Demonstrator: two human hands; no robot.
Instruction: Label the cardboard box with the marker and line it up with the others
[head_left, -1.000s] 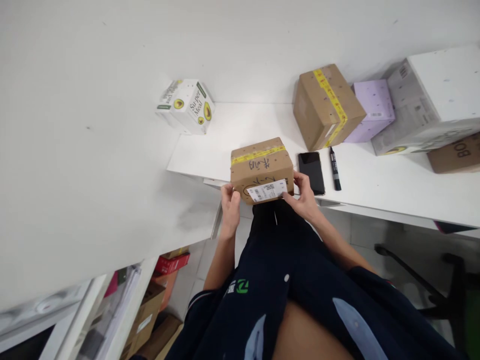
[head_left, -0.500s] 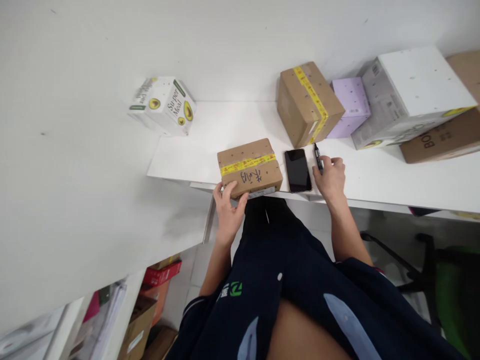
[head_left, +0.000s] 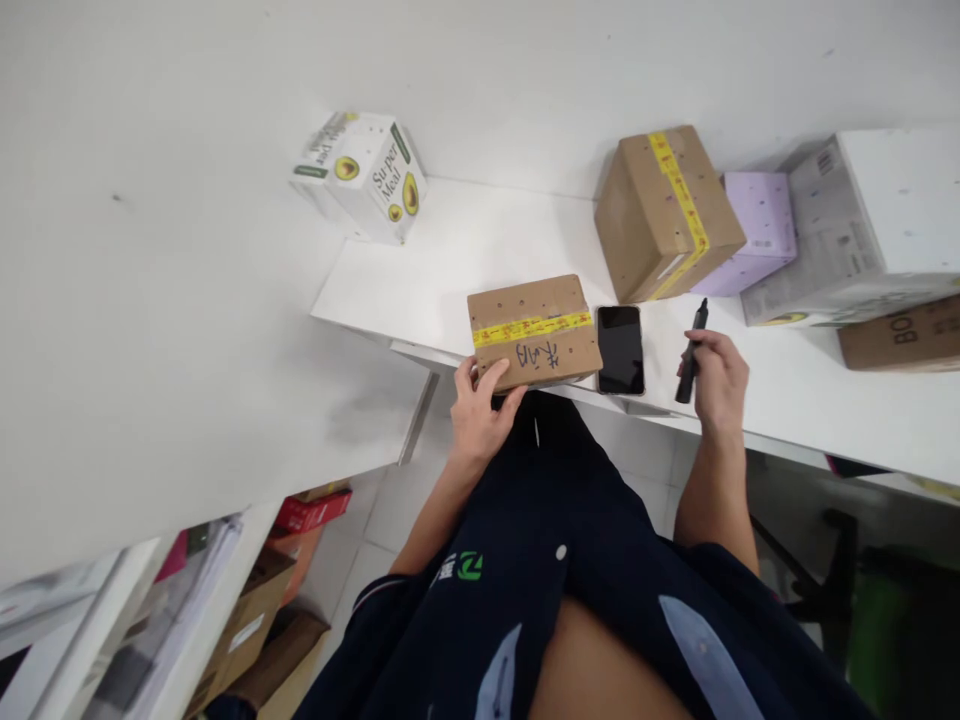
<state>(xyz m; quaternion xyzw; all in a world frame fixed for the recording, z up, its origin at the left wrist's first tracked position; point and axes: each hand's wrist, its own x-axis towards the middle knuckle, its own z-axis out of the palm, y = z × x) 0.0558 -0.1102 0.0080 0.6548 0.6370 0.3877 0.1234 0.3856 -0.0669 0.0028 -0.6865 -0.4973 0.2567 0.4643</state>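
A small cardboard box (head_left: 525, 305) with yellow tape and dark handwriting sits at the front edge of the white desk (head_left: 480, 225). My left hand (head_left: 481, 410) grips its near left corner, thumb and fingers on the top and front. In my right hand (head_left: 721, 385) a black marker pen (head_left: 693, 350) is held above the desk, pointing away from me. Between the box and the marker lies a smartphone (head_left: 620, 350) with a dark screen.
A taller taped cardboard box (head_left: 667, 215), a lilac box (head_left: 757, 225) and a large white carton (head_left: 892, 200) stand along the back right. A white avocado-print box (head_left: 367, 175) is at the back left. An office chair (head_left: 900, 620) stands below right.
My right hand has lifted the marker off the desk and now holds it. My left hand stays at the box's corner. The whole view has shifted and turned slightly.
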